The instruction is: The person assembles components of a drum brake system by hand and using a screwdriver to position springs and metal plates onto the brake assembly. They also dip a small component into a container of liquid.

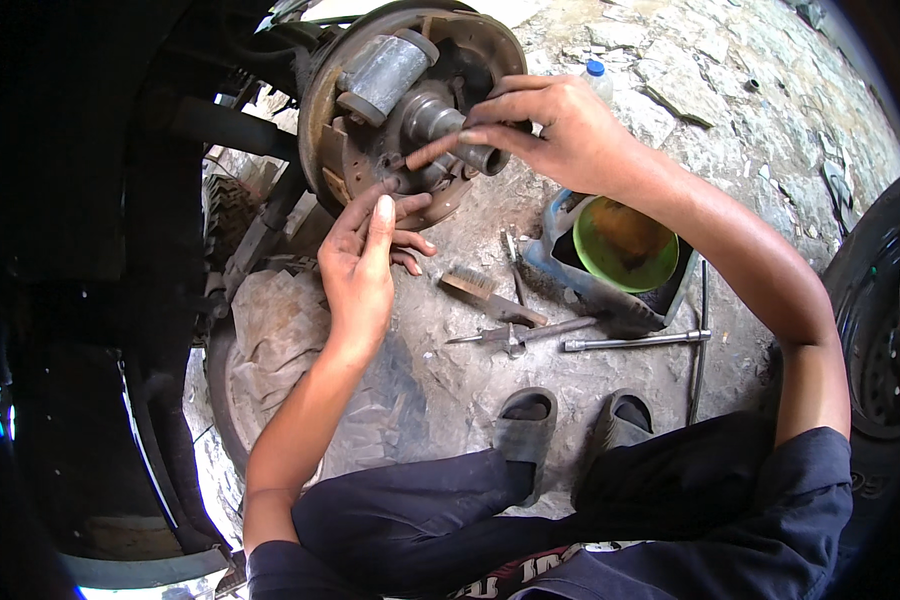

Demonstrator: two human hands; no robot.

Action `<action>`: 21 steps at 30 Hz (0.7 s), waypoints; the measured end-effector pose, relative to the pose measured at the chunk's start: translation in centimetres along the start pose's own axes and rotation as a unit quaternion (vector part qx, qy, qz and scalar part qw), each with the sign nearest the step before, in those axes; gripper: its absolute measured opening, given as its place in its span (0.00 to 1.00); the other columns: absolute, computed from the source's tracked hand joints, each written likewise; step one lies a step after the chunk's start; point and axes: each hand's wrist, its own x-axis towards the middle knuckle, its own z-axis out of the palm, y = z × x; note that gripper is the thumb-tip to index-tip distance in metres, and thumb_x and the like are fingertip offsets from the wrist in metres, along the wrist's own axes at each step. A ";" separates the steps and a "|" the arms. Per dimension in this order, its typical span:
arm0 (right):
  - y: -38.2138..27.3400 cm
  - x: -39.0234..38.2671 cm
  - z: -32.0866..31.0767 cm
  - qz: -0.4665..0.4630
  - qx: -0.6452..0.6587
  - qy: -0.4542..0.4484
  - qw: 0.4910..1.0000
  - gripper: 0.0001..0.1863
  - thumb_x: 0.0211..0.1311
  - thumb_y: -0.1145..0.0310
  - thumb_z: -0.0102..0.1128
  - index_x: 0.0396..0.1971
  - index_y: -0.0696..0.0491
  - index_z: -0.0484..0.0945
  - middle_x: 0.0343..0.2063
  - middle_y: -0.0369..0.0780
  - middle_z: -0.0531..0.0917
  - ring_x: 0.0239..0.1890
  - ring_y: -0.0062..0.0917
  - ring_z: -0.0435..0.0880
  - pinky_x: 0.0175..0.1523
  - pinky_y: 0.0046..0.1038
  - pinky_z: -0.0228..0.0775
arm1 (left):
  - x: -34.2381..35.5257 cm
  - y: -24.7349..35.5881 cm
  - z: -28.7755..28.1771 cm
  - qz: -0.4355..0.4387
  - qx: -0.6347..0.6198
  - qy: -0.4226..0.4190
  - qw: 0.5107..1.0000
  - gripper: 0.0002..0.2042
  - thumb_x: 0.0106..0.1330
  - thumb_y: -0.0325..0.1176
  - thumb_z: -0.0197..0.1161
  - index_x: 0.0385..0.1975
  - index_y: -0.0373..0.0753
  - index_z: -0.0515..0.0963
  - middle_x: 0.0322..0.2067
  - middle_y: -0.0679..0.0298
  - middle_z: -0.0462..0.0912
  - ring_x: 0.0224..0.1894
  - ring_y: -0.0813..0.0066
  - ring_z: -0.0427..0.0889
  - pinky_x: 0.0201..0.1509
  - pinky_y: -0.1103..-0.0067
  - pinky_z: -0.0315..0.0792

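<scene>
A round, rusty brake backing plate [322, 130] stands upright at the top centre, with a grey cylinder [383, 78] on its upper part and a metal spindle [434, 122] jutting from its middle. My right hand [560, 125] reaches in over the spindle's end. Between its thumb and fingers it pinches a thin, rust-brown rod-like piece [432, 151], possibly a spring, slanting down to the left toward the plate. My left hand [370, 250] is at the plate's lower edge, fingers spread, its index fingertip close to the rod's lower end. Whether that fingertip touches anything is unclear.
On the rough ground lie a wire brush [468, 281], a screwdriver [480, 336] and a long metal wrench bar [635, 341]. A cut-open container [560, 270] holds a green bowl [595, 262]. A tyre [875, 300] stands right; a blue-capped bottle [600, 83] is behind my right hand.
</scene>
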 end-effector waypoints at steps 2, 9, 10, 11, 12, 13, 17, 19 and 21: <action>-0.6 0.0 0.2 0.052 -0.024 0.036 0.998 0.09 0.58 0.69 0.69 0.37 0.57 0.85 0.30 0.45 0.85 0.31 0.34 0.86 0.36 0.29 0.77 | -0.4 0.0 -0.3 0.006 0.005 -0.005 1.000 0.15 0.74 0.37 0.55 0.52 0.31 0.72 0.41 0.53 0.85 0.26 0.76 0.83 0.26 0.85 0.72; -2.2 0.6 2.0 0.177 0.035 0.040 0.983 0.11 0.59 0.66 0.66 0.34 0.59 0.85 0.26 0.51 0.85 0.33 0.43 0.86 0.39 0.36 0.78 | -0.8 -0.3 -1.4 0.048 0.017 0.009 0.999 0.12 0.72 0.34 0.57 0.48 0.33 0.74 0.35 0.56 0.84 0.24 0.77 0.81 0.25 0.84 0.72; -2.3 0.5 2.2 0.195 0.043 0.041 0.979 0.12 0.58 0.66 0.66 0.35 0.59 0.85 0.26 0.51 0.85 0.33 0.43 0.86 0.40 0.36 0.78 | -0.9 -0.2 -1.5 0.052 0.011 0.017 0.998 0.11 0.72 0.34 0.57 0.47 0.33 0.74 0.34 0.57 0.83 0.23 0.77 0.80 0.25 0.84 0.72; -2.4 0.4 2.3 0.212 0.051 0.042 0.975 0.12 0.58 0.65 0.66 0.35 0.59 0.85 0.26 0.51 0.85 0.33 0.42 0.86 0.40 0.36 0.78 | -0.9 -0.2 -1.6 0.057 0.014 0.024 0.998 0.11 0.72 0.33 0.57 0.47 0.33 0.74 0.33 0.58 0.83 0.23 0.77 0.80 0.25 0.84 0.72; -2.5 0.3 2.4 0.230 0.059 0.042 0.971 0.12 0.58 0.65 0.66 0.35 0.60 0.85 0.26 0.52 0.85 0.33 0.42 0.87 0.40 0.35 0.78 | -1.0 -0.2 -1.8 0.062 0.015 0.032 0.997 0.11 0.72 0.33 0.57 0.47 0.33 0.74 0.32 0.58 0.83 0.23 0.77 0.80 0.25 0.83 0.72; -2.5 0.3 2.5 0.245 0.073 0.045 0.966 0.13 0.58 0.65 0.66 0.36 0.60 0.85 0.26 0.51 0.85 0.33 0.41 0.87 0.40 0.35 0.78 | -1.0 -0.2 -2.0 0.067 0.017 0.039 0.997 0.10 0.72 0.33 0.57 0.46 0.33 0.74 0.32 0.59 0.82 0.22 0.77 0.79 0.25 0.83 0.72; -3.3 0.9 2.3 0.306 0.123 0.035 0.944 0.15 0.58 0.63 0.66 0.37 0.60 0.86 0.26 0.50 0.86 0.32 0.36 0.88 0.41 0.34 0.78 | -0.7 -0.6 -2.6 0.115 -0.007 0.065 0.991 0.10 0.72 0.31 0.56 0.46 0.33 0.73 0.32 0.59 0.81 0.23 0.76 0.77 0.26 0.82 0.73; -3.5 1.0 2.2 0.322 0.131 0.022 0.937 0.16 0.58 0.62 0.66 0.38 0.60 0.86 0.26 0.49 0.86 0.31 0.35 0.88 0.40 0.33 0.78 | -0.7 -0.4 -2.9 0.122 -0.004 0.066 0.990 0.09 0.72 0.30 0.56 0.47 0.33 0.72 0.32 0.60 0.78 0.24 0.76 0.75 0.26 0.82 0.72; -3.4 1.0 2.3 0.326 0.122 0.011 0.937 0.16 0.58 0.62 0.66 0.37 0.60 0.86 0.26 0.49 0.86 0.31 0.34 0.88 0.40 0.33 0.77 | -0.5 -0.3 -3.0 0.132 -0.010 0.067 0.989 0.09 0.73 0.30 0.55 0.47 0.34 0.72 0.32 0.60 0.77 0.24 0.76 0.75 0.26 0.81 0.72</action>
